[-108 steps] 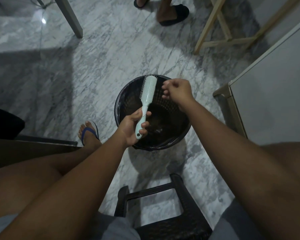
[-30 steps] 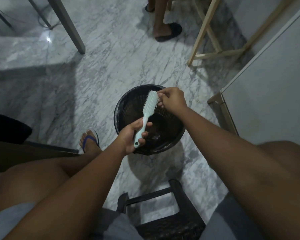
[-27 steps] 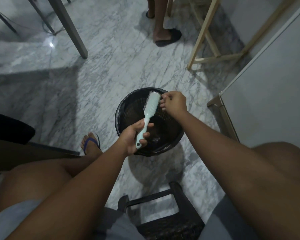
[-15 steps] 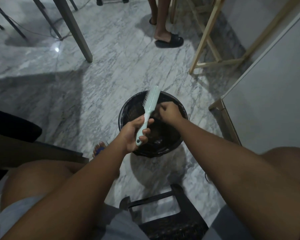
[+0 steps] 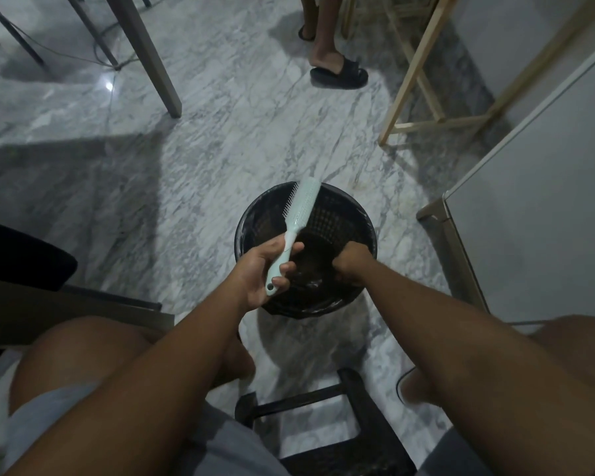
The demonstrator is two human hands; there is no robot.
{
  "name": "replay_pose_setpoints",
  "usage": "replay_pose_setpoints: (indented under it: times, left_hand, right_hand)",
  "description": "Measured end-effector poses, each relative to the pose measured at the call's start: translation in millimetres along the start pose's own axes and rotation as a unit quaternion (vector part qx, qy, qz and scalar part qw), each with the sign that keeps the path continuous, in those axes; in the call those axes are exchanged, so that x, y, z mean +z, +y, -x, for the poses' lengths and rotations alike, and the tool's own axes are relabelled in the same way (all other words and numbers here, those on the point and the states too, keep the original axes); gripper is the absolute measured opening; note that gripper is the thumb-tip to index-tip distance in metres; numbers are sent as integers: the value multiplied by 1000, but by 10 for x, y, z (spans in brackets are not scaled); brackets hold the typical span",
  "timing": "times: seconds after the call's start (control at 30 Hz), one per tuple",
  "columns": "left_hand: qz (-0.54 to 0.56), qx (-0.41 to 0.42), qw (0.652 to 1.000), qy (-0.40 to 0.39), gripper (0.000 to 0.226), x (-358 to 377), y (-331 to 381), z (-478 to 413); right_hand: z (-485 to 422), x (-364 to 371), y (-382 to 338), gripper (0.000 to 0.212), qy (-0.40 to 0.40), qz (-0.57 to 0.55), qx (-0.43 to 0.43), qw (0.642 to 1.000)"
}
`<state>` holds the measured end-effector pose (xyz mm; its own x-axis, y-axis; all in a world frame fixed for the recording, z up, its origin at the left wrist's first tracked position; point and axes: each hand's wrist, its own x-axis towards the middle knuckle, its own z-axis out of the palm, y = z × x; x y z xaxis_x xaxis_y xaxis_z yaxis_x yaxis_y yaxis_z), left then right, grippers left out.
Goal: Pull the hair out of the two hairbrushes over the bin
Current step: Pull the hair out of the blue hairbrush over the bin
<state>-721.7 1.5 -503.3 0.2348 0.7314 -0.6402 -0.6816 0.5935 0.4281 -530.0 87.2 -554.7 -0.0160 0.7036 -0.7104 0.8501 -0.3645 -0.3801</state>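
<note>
Hairbrush point(image 5: 300, 209): a pale green unit with a long narrow head. It is held in the air over the bin point(image 5: 337, 214), tilted, with the handle low and the head raised toward the far rim. The bristles show along the left edge of the head. This position probably serves one purpose: any strand that comes free falls into the bin and not onto the marble floor point(image 5: 220, 149). The left grip point(image 5: 265, 269) is closed round the lower handle, with the thumb across the front and the fingers wrapped beneath. The head therefore stays fully exposed for picking. The right grip point(image 5: 352, 262) is apart from the brush and lowered into the mouth of the bin near its right rim, with the fingers curled inward. Whether a tuft of hair is pinched there cannot be told; the bin interior is dark. The low position suggests a release step, made deep enough that light hair does not drift out. The bin stands on the floor directly ahead of the seated person, between the knees and within reach of both arms. A black stool point(image 5: 361, 400) stands nearer the body. A second hairbrush is not in view. Farther out stand a table leg point(image 5: 145, 53), a wooden frame point(image 5: 416, 60), and another person's foot in a black slipper point(image 5: 339, 72).
</note>
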Motion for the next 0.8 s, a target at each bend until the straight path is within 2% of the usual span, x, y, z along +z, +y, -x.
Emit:
replay_pose_setpoints:
  times: [0.07, 0.13, 0.2, 0.23, 0.27, 0.3, 0.33, 0.4, 0.43, 0.5, 0.6, 0.7, 0.8]
  left_hand:
    - [10, 1, 1000, 9, 42, -76, -44, -21]
    - [1, -5, 1000, 21, 42, -139, -95, -36]
    - [-16, -19, 999, 24, 44, -169, -160, -49]
    - [-20, -25, 999, 23, 45, -178, -190, -56]
    - [-21, -29, 999, 22, 44, -181, -217, -61]
    - [-23, -31, 999, 21, 44, -185, -238, -66]
    - [-25, -31, 999, 20, 43, -186, -252, -68]
    - [-25, -27, 999, 21, 41, -195, -272, -76]
    - [-24, -24, 999, 23, 39, -202, -277, -78]
    - [-27, -19, 999, 32, 37, -235, -279, -78]
    - [-28, -15, 998, 48, 37, -308, -297, -80]
    - [-21, -18, 997, 66, 36, -388, -330, -72]
    - [-15, -18, 997, 73, 36, -448, -362, -62]
  right_hand:
    - [-42, -48, -24, 29, 2, -74, 23, 997]
    - [-54, -98, -121, 41, -4, -232, 15, 973]
    - [-33, -174, -295, 47, -34, -448, 1, 893]
    - [-25, -228, -394, 51, -54, -520, -16, 853]
    - [4, -283, -483, 59, -71, -549, -36, 832]
    - [52, -330, -556, 65, -81, -534, -54, 840]
    - [89, -358, -605, 66, -76, -482, -70, 870]
    - [134, -363, -645, 64, -20, -289, -122, 949]
    - [109, -346, -637, 64, 26, -177, -165, 970]
    - [33, -307, -623, 64, 115, -44, -230, 965]
    - [-50, -304, -689, 59, 158, -50, -268, 949]
    - [-17, -375, -871, 56, 182, -180, -275, 927]
    - [88, -538, -1081, 51, 257, -279, -294, 877]
